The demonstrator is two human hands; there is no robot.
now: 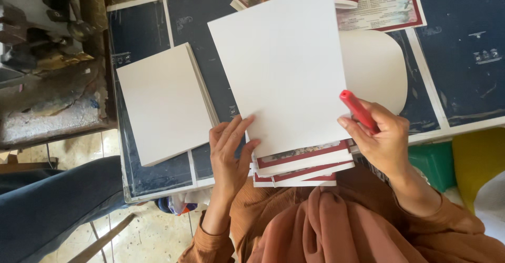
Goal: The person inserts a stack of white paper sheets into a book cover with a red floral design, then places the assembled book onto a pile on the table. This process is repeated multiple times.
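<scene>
While a person in a rust-coloured top leans over a dark blue tabletop point(147, 31), the left hand point(230, 150) lies flat with fingers spread on the lower left corner of a blank white rectangular sheet point(284, 63); its grip is open, pressing rather than clasping. That sheet sits tilted on top of a small stack of red-bordered printed cards point(302, 165) at the near edge of the tabletop. The right hand point(381, 142) has its grip closed around a red stick-shaped tool point(357, 109), possibly a glue stick or marker, whose tip hovers at the sheet's right edge. A thick pile of plain white sheets point(163, 102) rests to the left, well apart from the hands, and more printed leaflets point(379, 2) lie at the far side. With the top sheet sitting crooked and held at one corner only, a push from the red tool could likely swing it further askew or slide the stack off the near edge.
</scene>
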